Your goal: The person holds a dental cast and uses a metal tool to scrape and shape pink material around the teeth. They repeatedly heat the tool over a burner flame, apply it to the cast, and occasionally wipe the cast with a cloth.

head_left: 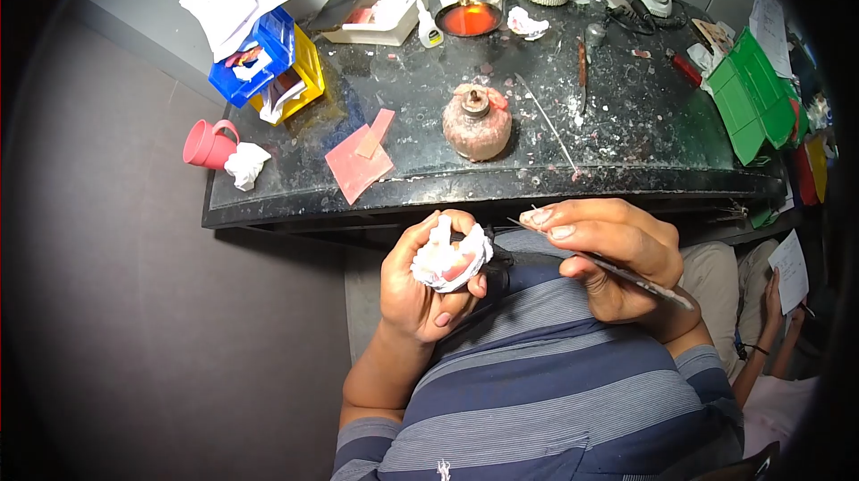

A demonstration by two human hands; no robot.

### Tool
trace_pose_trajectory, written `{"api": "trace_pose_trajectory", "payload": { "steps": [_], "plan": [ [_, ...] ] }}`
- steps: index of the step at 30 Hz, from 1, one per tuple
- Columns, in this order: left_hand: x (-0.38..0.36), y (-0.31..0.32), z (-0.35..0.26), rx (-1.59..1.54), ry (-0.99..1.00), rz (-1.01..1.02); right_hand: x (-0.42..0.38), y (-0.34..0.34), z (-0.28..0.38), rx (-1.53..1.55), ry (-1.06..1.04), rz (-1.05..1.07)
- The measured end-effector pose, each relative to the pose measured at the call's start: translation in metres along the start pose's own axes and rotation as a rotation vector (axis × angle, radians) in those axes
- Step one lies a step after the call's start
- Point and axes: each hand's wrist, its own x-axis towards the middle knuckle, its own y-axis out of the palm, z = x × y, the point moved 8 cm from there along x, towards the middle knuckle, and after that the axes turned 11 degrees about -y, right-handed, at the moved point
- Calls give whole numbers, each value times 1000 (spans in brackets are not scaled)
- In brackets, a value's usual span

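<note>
My left hand (407,289) is closed around a white plaster dental cast (443,277) with pink wax on it, holding it in front of my chest. To its right, my right hand (622,253) grips a slim dark metal carving tool (649,284) between thumb and fingers. The tool's thin tip points left toward the cast, apart from it. Beyond both hands, a rounded spirit burner (477,134) with a wick on top stands near the bench edge. Pink wax sheets (358,170) lie to its left.
On the black bench (403,87) are a thin metal rod (548,121), a wooden-handled knife (582,74) and a white tray (394,11). A pink mug (209,145) stands left, a green box (750,96) right. Another person's hand (775,297) holds paper at far right.
</note>
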Motion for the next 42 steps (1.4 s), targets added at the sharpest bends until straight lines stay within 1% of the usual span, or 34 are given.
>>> {"api": "trace_pose_trajectory", "payload": {
  "steps": [2,4,5,6,8,9,11,12,14,15,16,18,19,20,22,24,26,27,28,30,31,32,34,35,36,38,40,42],
  "plan": [
    [0,2,3,-18,-17,-3,3,5,-1,-8,6,39],
    [1,1,6,-1,-53,-34,2,14,-3,-7,-52,97],
    [2,5,8,12,-61,28,1,18,-6,7,-38,121],
    [2,5,8,8,-60,28,0,22,-8,8,-35,124],
    [1,1,10,-11,-65,-76,1,30,-12,48,-5,133],
    [2,-3,9,-14,-64,-76,5,31,-10,32,3,98],
    [6,4,10,-34,-98,103,4,31,-13,50,13,92],
    [6,6,11,-37,-97,104,4,31,-14,67,24,81],
    [4,7,6,103,41,-49,5,29,-14,44,29,66],
    [0,13,4,84,140,-16,4,27,-15,29,32,42],
    [0,16,1,292,213,64,3,26,-16,14,35,18],
    [-3,26,2,517,401,-134,2,24,-16,-2,37,-5],
    [-5,28,3,649,388,-138,1,22,-18,-18,59,-24],
    [-3,25,4,650,389,-139,0,21,-19,-32,81,-42],
    [-6,29,0,937,588,-163,1,22,-16,-17,93,-35],
    [-6,32,-2,959,623,-182,2,23,-12,10,116,-21],
    [-8,34,-3,850,643,-96,1,28,-10,45,123,26],
    [-10,35,-5,805,676,-111,0,31,-11,83,128,37],
    [-12,34,-7,805,677,-114,-1,34,-11,121,135,47],
    [-13,33,-9,671,612,-47,-6,38,-12,161,163,69],
    [-12,24,-7,641,545,-163,-8,41,-14,199,190,91],
    [-13,24,-7,642,545,-164,-7,40,-14,200,190,90],
    [-9,26,5,448,375,-3,-1,37,-8,187,123,116],
    [-11,21,3,574,368,-149,-1,36,-7,238,160,97],
    [-10,24,1,695,413,-182,0,33,-7,239,159,98],
    [-9,31,2,754,424,-169,4,27,0,181,54,145],
    [-9,26,9,763,348,-195,8,27,4,148,73,144],
    [-7,26,9,752,340,-220,9,28,7,131,-14,154]
  ]
}}
